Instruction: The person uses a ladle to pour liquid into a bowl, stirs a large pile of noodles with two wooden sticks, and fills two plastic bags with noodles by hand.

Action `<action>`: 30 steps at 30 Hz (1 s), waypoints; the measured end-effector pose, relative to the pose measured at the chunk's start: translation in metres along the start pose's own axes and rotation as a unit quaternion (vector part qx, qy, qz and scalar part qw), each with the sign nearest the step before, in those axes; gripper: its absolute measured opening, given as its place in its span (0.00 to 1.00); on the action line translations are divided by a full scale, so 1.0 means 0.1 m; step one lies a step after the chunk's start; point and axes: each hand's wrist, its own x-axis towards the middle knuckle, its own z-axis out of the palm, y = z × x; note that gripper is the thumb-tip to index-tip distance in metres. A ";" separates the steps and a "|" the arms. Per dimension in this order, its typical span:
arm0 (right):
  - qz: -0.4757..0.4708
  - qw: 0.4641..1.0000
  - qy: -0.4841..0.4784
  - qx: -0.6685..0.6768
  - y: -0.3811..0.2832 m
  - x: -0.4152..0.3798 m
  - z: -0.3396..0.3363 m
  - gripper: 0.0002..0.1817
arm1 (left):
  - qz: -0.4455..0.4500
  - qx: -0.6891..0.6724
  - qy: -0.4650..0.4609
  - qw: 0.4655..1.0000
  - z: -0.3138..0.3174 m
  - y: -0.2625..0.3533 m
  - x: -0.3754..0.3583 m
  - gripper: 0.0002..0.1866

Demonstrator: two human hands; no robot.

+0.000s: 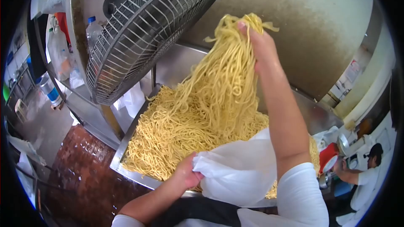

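Observation:
A big heap of yellow noodles (181, 130) fills a metal tray (126, 143) in front of me. My right hand (261, 46) is raised high and grips a long bunch of noodles (227, 71) that hangs down to the heap. My left hand (187, 174) pinches the rim of a white plastic bag (235, 172) held at the tray's near edge, below the lifted strands.
A large wire-caged fan (143, 29) leans over the tray's left side. Plastic water bottles (57, 54) stand on a shelf at the left. A stained wall (303, 29) rises behind. Another person in white (366, 176) works at the lower right. Brown tiled floor (84, 172) lies below.

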 end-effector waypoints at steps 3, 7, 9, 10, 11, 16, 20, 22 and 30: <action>0.018 0.998 0.014 -0.060 0.59 -0.35 -0.03 0.19 | 0.031 -0.029 -0.039 0.998 -0.21 0.20 0.12 0.18; 0.259 0.909 -0.163 -0.283 1.87 -1.51 -0.25 0.29 | 0.046 -0.061 -0.063 0.995 -0.48 0.52 0.34 0.13; 0.369 0.804 -0.268 -0.381 2.09 -2.12 -0.33 0.27 | 0.002 -0.064 -0.039 0.997 -0.53 0.56 0.32 0.12; 0.419 0.785 -0.329 -0.316 2.34 -2.38 -0.53 0.25 | 0.021 -0.047 -0.040 0.998 -0.51 0.53 0.27 0.12; 0.465 0.758 -0.387 -0.246 2.56 -2.57 -0.70 0.24 | 0.039 -0.030 -0.040 0.998 -0.48 0.49 0.21 0.11; 0.307 0.682 -0.547 -0.375 1.65 -2.56 -0.41 0.28 | 0.064 0.055 -0.070 0.994 -0.35 0.60 0.15 0.10; 0.194 0.587 -0.573 -0.539 1.13 -2.14 -0.26 0.32 | 0.070 0.039 -0.008 0.997 -0.27 0.58 -0.18 0.14; 0.104 0.611 -0.537 -0.572 1.28 -2.01 -0.41 0.34 | 0.072 0.054 0.001 0.996 -0.23 0.49 -0.38 0.16; -0.095 0.679 -0.354 -0.636 2.43 -1.58 -0.60 0.33 | 0.024 0.205 0.080 0.975 -0.69 0.27 -0.59 0.25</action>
